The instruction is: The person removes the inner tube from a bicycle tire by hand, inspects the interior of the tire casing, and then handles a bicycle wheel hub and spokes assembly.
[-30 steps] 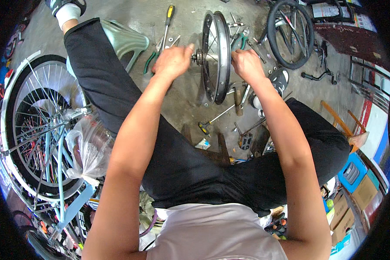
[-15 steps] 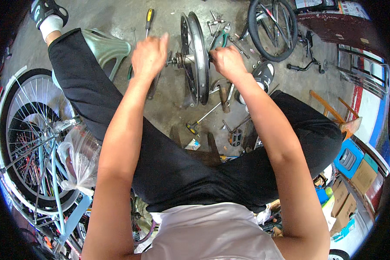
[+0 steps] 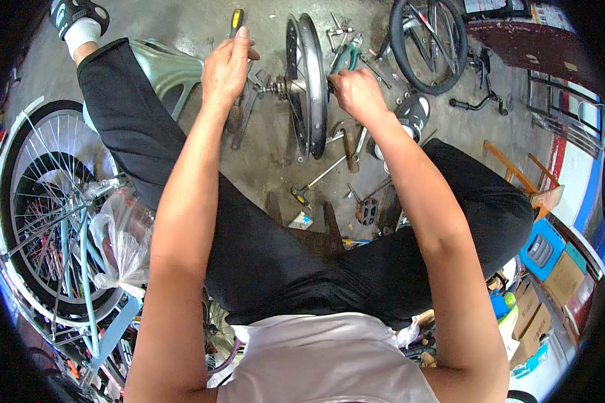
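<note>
A small bicycle wheel [image 3: 314,101] stands upright before me, its dark tyre and silver rim seen nearly edge-on. A metal axle [image 3: 273,88] with nuts juts out of its left side. The fingers of my right hand [image 3: 360,95] are closed round the axle's right end, which they mostly hide. My left hand [image 3: 224,72] is raised just left of the axle, apart from it. Its thumb points up and its fingers curl in; anything between them is hidden. Below that hand, wrenches [image 3: 246,114] and a dark-handled tool [image 3: 234,117] lie on the floor.
Beyond my left hand lies a yellow-and-black screwdriver [image 3: 236,23]. Green-handled pliers [image 3: 347,55], a hammer [image 3: 350,151], a T-handled tool [image 3: 301,195] and a pedal [image 3: 367,211] surround the wheel. A pale green frame part [image 3: 165,67] and a large spoked wheel [image 3: 54,134] are at left; another tyre [image 3: 410,74] at right.
My left hand has moved slightly left, away from the axle's end, and turned so its thumb shows. The right hand keeps its hold; the wheel appears slightly farther right.
</note>
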Demonstrator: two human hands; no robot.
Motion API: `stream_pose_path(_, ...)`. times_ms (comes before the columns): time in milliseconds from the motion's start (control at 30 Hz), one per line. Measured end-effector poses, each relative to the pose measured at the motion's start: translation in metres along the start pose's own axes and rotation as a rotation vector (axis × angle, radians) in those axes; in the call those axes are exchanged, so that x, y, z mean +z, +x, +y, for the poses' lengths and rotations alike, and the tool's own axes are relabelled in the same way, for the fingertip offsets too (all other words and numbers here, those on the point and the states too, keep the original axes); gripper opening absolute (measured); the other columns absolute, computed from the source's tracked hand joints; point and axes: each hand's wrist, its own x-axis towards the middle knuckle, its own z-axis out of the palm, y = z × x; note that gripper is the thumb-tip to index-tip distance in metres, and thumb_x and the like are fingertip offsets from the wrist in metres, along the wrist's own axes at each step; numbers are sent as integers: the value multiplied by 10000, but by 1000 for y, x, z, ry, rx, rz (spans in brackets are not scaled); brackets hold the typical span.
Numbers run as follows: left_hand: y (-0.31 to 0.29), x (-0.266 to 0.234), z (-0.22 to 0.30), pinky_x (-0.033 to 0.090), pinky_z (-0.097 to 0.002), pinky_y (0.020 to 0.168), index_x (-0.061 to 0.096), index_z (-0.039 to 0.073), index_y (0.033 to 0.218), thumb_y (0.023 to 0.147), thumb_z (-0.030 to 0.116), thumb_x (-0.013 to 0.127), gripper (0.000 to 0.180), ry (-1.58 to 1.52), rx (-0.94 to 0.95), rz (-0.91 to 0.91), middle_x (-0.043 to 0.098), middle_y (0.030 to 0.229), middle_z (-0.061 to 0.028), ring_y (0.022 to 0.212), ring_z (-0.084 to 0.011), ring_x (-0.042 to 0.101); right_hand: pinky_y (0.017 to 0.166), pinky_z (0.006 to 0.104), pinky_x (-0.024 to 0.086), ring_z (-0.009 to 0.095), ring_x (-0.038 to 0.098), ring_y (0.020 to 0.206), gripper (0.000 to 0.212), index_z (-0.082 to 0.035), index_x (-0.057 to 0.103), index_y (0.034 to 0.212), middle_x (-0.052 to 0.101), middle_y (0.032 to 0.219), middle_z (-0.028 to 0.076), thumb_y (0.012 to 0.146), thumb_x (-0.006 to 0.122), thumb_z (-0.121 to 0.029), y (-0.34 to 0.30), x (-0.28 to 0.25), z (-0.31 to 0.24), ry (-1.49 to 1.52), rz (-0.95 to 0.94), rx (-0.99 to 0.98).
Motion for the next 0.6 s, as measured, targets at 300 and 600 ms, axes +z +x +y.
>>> stream_pose_path(300, -5, 1, -3, 511, -490, 854, 757, 31, 910, 965, 689, 239, 838, 300, -138, -153, 706, 935, -241, 970, -409, 673, 788, 428, 471, 311, 670, 797, 94, -65, 657, 809, 659, 808, 134, 772, 575, -92, 1, 3, 1, 5, 39, -28)
stream_pose_path(600, -8, 12, -28, 488, -476, 876, 729, 46, 1051, 974, 653, 317, 737, 478, -147, -253, 707, 1002, -203, 1001, -373, 662, 785, 438, 485, 336, 646, 816, 61, -53, 635, 823, 642, 801, 129, 792, 623, -105, 2, 2, 0, 23, 34, -27)
